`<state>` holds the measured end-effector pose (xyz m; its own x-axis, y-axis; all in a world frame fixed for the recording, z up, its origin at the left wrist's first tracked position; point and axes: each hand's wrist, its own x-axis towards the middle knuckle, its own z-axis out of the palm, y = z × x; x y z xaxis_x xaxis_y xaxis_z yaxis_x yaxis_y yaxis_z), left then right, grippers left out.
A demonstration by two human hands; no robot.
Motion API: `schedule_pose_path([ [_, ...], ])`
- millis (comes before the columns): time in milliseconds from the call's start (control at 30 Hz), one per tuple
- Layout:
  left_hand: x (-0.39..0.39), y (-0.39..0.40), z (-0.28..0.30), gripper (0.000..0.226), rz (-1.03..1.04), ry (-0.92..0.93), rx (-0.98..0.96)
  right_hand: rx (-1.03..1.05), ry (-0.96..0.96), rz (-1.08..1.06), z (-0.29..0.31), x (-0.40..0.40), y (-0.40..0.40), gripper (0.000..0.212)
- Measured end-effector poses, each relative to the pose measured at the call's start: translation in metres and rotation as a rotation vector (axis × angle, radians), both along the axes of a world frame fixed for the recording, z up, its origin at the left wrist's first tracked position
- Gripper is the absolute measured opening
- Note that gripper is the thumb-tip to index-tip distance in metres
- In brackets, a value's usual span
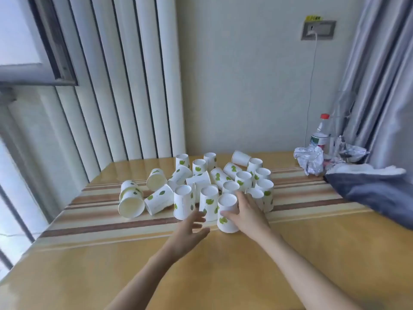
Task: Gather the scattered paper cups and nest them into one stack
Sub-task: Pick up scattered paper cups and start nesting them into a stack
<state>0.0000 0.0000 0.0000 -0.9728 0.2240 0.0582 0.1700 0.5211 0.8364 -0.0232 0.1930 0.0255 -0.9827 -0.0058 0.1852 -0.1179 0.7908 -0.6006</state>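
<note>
Several white paper cups with green leaf prints are scattered across the middle of the table. Most stand upside down; some lie on their sides, such as the cup at the left with its mouth toward me. My right hand wraps around the nearest upside-down cup, which stands on the table. My left hand hovers just left of that cup, fingers spread and holding nothing, close to two other upside-down cups.
A crumpled silver bag, a plastic bottle with a red cap and a blue-grey cloth crowd the table's far right. White vertical blinds hang behind the left side, a curtain at the right. A cable hangs from a wall socket.
</note>
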Motion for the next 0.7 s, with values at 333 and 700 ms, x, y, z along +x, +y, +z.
schedule_pose_path([
  [333,0.012,-0.018,0.006,0.069,0.038,-0.144,0.323,-0.573,-0.07,-0.012,0.016,0.015,-0.022,0.048],
  [700,0.021,-0.011,0.042,0.076,0.037,-0.066,0.428,-0.768,-0.259,0.238,0.0,0.057,-0.016,0.065],
])
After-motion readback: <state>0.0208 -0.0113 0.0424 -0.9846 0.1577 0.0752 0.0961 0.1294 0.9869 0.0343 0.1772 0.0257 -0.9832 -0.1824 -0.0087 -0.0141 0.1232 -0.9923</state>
